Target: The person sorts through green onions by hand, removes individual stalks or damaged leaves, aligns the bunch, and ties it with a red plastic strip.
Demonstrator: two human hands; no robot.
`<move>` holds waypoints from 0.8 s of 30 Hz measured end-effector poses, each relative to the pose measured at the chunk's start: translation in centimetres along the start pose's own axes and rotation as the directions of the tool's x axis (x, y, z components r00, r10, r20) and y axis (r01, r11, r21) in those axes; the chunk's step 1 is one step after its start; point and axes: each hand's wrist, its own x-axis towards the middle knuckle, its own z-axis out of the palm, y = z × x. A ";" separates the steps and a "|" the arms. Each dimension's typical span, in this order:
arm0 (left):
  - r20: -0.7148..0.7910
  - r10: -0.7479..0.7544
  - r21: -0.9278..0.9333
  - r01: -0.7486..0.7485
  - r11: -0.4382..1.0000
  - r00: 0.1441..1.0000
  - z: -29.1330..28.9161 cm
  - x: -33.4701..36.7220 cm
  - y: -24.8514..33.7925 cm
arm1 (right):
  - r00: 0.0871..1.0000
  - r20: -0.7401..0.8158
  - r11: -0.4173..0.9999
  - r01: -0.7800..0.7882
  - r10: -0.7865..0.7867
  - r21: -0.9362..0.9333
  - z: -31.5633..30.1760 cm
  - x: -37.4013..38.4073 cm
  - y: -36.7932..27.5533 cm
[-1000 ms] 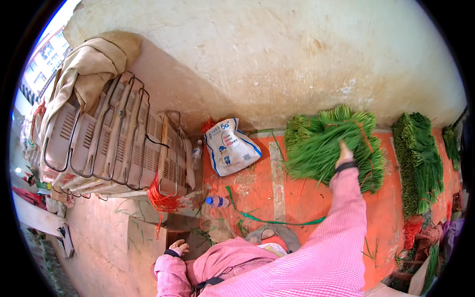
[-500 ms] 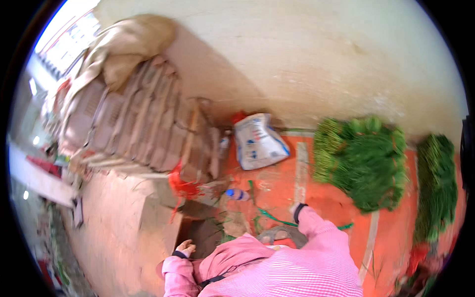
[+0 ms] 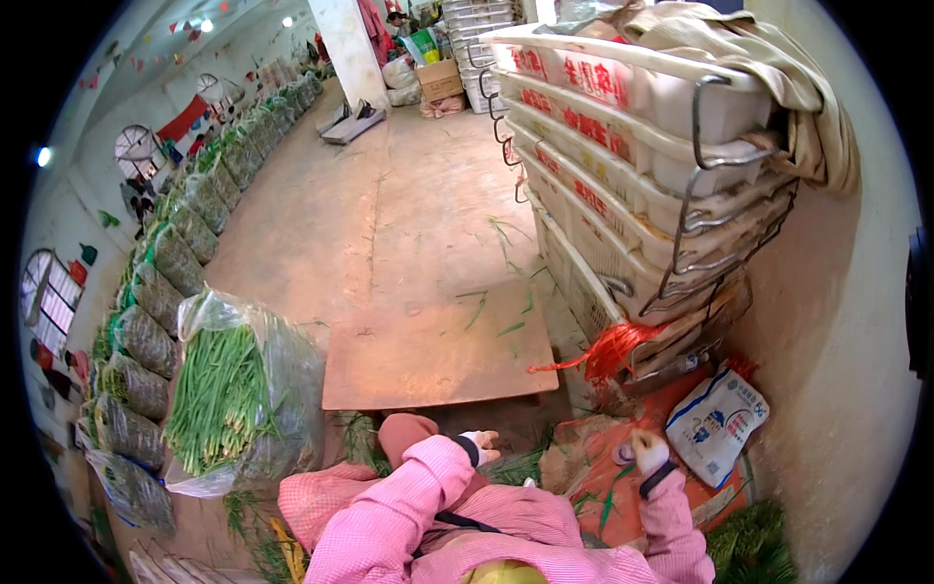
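Note:
My left hand (image 3: 481, 447) is held just below the near edge of a low brown board (image 3: 438, 360), fingers stretched out and nothing seen in them. My right hand (image 3: 648, 454) hangs over the orange floor covering, between a plastic bottle (image 3: 623, 454) and a white printed sack (image 3: 718, 425). Its fingers are curled; whatever may be inside them is hidden. At left stands a clear plastic bag (image 3: 297, 394) filled with long green vegetable stalks (image 3: 219, 394). Green leaves (image 3: 769, 545) show below my right sleeve.
Stacked white plastic crates (image 3: 623, 165) with metal handles rise at right, draped with a beige cloth (image 3: 754, 58). Red plastic string (image 3: 608, 352) hangs near their base. A long row of filled bags (image 3: 180, 253) lines the left. A pillar (image 3: 348, 54) stands beyond the bare floor.
The view has swung left, bringing in the board and bagged stalks, while most of the green bundles have left view. My right hand is now close to the white sack.

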 end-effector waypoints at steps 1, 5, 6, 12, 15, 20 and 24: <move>0.004 0.001 -0.025 -0.001 1.000 1.000 0.1 -0.4 -0.1 | 0.998 -0.026 0.998 0.055 -0.054 0.032 0.0 2.7 -2.5; -0.098 -0.024 -0.192 0.005 0.981 0.995 -0.1 -1.8 -1.1 | 0.995 0.084 0.945 0.020 -0.050 0.326 0.4 9.5 -11.9; -0.102 -0.007 -0.186 -0.012 0.983 0.995 -0.1 -2.0 -1.3 | 0.995 0.095 0.941 -0.011 -0.023 0.337 0.7 10.3 -12.5; -0.146 -0.015 -0.164 -0.010 0.986 0.989 -0.4 -3.9 -1.8 | 0.942 0.333 0.944 0.142 -0.036 -0.298 5.7 12.4 -11.9; -0.173 -0.034 -0.154 0.007 0.988 0.984 -1.0 -5.1 -1.9 | 0.862 0.506 0.760 0.342 -0.020 -0.553 10.0 13.5 -13.2; -0.185 -0.070 -0.182 0.036 0.983 0.980 -1.1 -5.7 -2.2 | 0.815 0.568 0.689 0.347 0.114 -0.636 12.1 15.1 -14.8; -0.191 -0.112 -0.101 0.094 0.990 0.975 -1.1 -6.3 -1.6 | 0.787 0.585 0.645 0.554 -0.198 -0.527 15.4 15.3 -13.1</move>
